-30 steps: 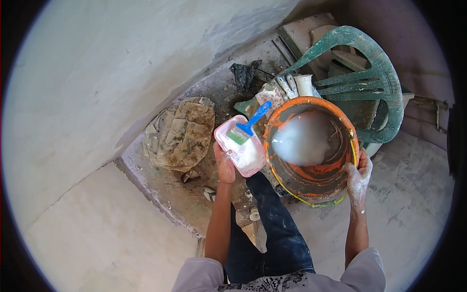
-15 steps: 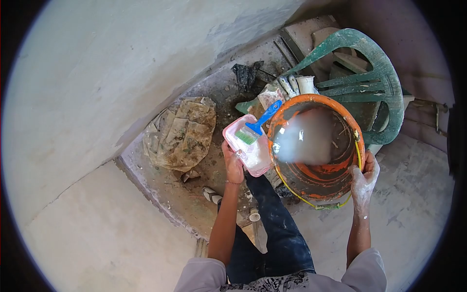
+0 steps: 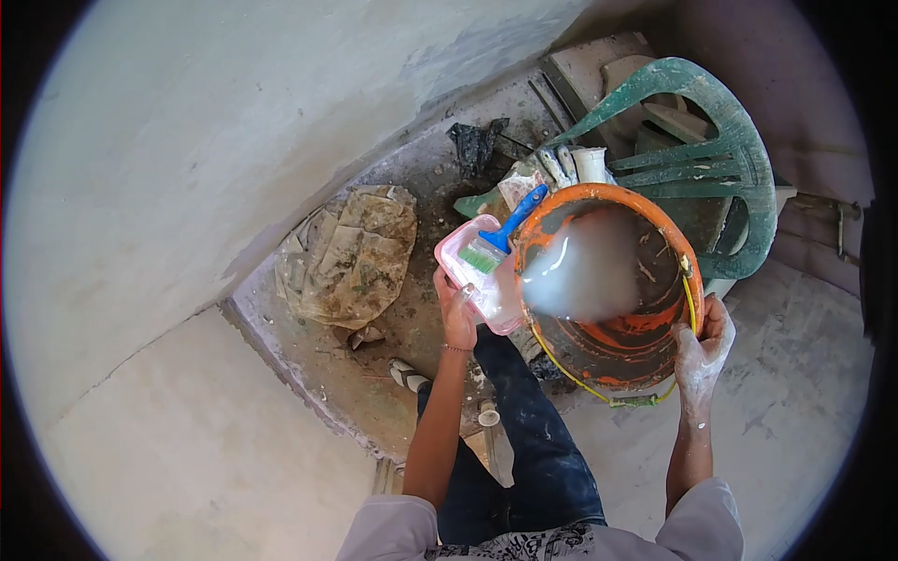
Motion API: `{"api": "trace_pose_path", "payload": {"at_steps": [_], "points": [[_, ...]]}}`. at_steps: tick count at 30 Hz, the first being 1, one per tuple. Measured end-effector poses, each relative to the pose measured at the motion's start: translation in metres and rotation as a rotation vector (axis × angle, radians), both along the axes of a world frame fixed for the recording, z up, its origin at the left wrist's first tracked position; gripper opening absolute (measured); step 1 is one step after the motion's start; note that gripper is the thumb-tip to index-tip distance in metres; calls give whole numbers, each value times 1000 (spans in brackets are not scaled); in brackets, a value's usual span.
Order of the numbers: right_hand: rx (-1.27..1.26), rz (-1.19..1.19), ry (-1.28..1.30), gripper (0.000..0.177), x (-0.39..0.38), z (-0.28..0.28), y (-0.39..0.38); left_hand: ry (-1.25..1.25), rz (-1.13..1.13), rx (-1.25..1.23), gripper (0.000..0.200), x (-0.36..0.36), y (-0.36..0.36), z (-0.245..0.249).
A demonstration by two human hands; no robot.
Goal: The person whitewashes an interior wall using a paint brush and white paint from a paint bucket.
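My left hand (image 3: 457, 316) is closed around the near side of a pink plastic tub (image 3: 506, 323), which has whitish residue inside. A paintbrush (image 3: 496, 237) with a blue handle and pale green bristles rests in the tub, its handle pointing up toward the bucket. The tub is against the left side of an orange bucket (image 3: 690, 251), or just overlapping it in view. Cloudy whitish liquid (image 3: 585, 266) lies in the bucket, whose inner wall is smeared with grey. My right hand (image 3: 703, 351), dusted white, grips the bucket's right rim near its yellow handle (image 3: 589, 385).
A green plastic chair (image 3: 748, 159) stands behind the bucket, with a white cup (image 3: 589, 165) near it. A crumpled dirty sack (image 3: 360, 248) and a black plastic scrap (image 3: 475, 148) lie on the littered floor beside the wall (image 3: 234, 122).
My left hand and the tub with the paintbrush have shifted slightly right, closer to the bucket. The liquid has moved a little inside the bucket. My right hand keeps its grip on the rim.
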State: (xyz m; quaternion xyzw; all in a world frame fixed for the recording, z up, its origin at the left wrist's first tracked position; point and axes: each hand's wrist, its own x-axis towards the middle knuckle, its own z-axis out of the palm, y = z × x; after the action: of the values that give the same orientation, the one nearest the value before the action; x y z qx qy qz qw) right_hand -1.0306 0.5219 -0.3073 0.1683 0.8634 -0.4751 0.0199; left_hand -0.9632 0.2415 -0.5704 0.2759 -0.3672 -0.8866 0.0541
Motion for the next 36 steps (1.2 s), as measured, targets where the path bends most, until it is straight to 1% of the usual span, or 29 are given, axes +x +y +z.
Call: {"api": "trace_pose_path", "payload": {"at_steps": [14, 16, 18, 24, 25, 27, 28, 29, 30, 32, 33, 34, 36], "points": [[79, -9, -2, 13, -4, 10, -10, -2, -1, 17, 61, 3, 1, 0], [55, -9, 0, 13, -1, 6, -3, -2, -3, 26, 61, 3, 2, 2], [32, -9, 1, 14, -1, 5, -1, -17, 41, 74, 68, 2, 3, 3], [41, -25, -2, 15, -3, 4, 2, -25, 45, 74, 67, 2, 0, 2], [2, -37, 8, 16, -3, 1, 7, -24, 45, 75, 67, 1, 1, 2], [-38, -49, 16, 18, -5, -7, 15, -4, 36, 52, 57, 2, 0, 2], [-97, -92, -2, 20, -7, -10, 19, -7, 36, 52, 57, 3, -2, 3], [-155, -136, -19, 22, -8, -13, 22, -21, 57, 74, 62, 3, -3, 3], [-156, -136, -18, 22, -9, -18, 25, -33, 79, 96, 66, 2, -5, 3], [-326, -279, -12, 30, -10, -35, 34, -28, 103, 119, 66, 2, -9, 1], [-394, -294, -32, 35, -5, -48, 49, -25, 126, 143, 66, 4, -12, 1], [-395, -295, -34, 35, -4, -58, 50, -26, 126, 142, 66, 4, -16, 4], [-485, -400, -9, 33, -5, -77, 52, -14, 164, 182, 65, 3, -24, 9]]}}
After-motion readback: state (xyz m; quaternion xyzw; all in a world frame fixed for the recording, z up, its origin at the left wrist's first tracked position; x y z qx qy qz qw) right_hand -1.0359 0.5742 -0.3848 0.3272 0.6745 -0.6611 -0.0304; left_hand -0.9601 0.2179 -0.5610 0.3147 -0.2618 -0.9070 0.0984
